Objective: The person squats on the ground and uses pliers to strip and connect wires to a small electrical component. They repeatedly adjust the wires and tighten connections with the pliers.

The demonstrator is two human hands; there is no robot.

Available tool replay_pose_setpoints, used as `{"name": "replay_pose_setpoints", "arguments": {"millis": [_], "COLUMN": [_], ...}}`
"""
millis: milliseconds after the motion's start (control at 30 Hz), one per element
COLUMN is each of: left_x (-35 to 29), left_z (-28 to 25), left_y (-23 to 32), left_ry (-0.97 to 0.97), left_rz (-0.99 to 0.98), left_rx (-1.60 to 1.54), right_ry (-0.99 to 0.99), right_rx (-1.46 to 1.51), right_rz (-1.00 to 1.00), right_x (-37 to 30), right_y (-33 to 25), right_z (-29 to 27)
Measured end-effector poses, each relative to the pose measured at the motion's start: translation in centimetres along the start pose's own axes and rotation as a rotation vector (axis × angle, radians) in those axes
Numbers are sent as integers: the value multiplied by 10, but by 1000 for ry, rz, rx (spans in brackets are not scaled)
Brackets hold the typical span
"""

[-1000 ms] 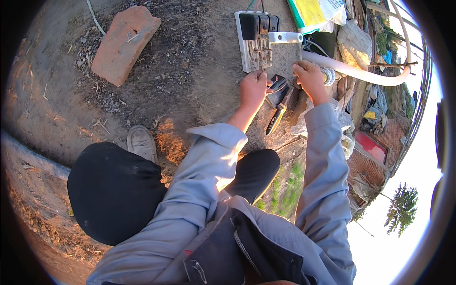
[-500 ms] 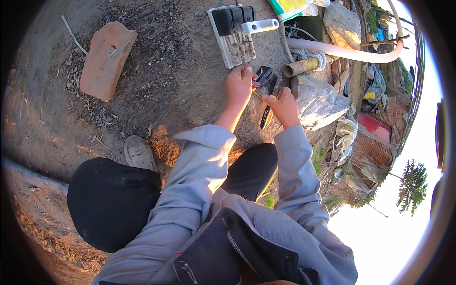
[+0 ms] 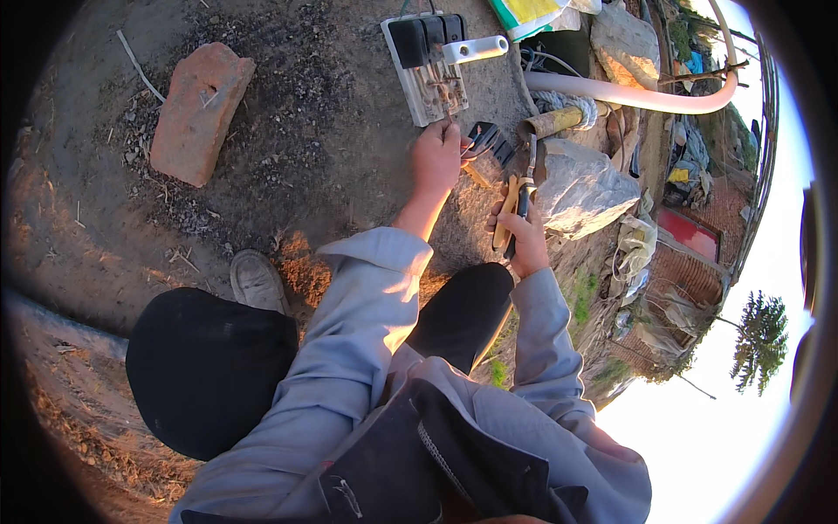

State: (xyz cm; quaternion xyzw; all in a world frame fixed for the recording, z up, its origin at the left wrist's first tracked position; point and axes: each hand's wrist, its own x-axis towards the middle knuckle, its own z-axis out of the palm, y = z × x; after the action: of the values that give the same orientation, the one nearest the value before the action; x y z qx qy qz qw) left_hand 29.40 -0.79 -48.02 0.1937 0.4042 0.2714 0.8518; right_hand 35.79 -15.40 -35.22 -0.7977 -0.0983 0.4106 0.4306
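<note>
My left hand (image 3: 436,159) is closed in a pinch at the lower end of a white-based knife switch (image 3: 428,103). A thin wire (image 3: 472,152) shows at its fingertips. The switch has black covers, a white handle and bare metal contacts. My right hand (image 3: 527,243) grips pliers (image 3: 524,196) with dark and yellowish handles, their jaws pointing away from me. Between the hands a loose black cover (image 3: 491,141) lies on the ground. Beside it is a small yellowish piece (image 3: 477,175), too small to name.
A red brick (image 3: 199,113) lies at the left on the dirt. To the right are a bamboo-like tube (image 3: 552,124), rope (image 3: 569,103), a pale hose (image 3: 628,94) and a plastic-wrapped lump (image 3: 583,190). My shoe (image 3: 258,281) and bent knees are near.
My right hand has drawn back a little toward me. The pliers have swung round in it, so their jaws now point away. My left hand has stayed at the switch.
</note>
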Motion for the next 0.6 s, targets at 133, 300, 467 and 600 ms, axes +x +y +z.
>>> {"name": "replay_pose_setpoints", "arguments": {"millis": [133, 300, 467, 600], "left_x": [0, -1, 1, 5], "left_z": [3, -3, -4, -9], "left_y": [-1, 3, 1, 3], "left_ry": [13, -4, 63, 0], "left_rz": [0, 16, 95, -5], "left_rx": [-63, -58, 27, -78], "right_ry": [-303, -467, -508, -564], "right_rx": [192, 127, -32, -43], "right_rz": [274, 406, 405, 335], "right_x": [-6, 26, 40, 47], "right_y": [-29, -42, -50, -46], "right_z": [17, 22, 21, 24]}}
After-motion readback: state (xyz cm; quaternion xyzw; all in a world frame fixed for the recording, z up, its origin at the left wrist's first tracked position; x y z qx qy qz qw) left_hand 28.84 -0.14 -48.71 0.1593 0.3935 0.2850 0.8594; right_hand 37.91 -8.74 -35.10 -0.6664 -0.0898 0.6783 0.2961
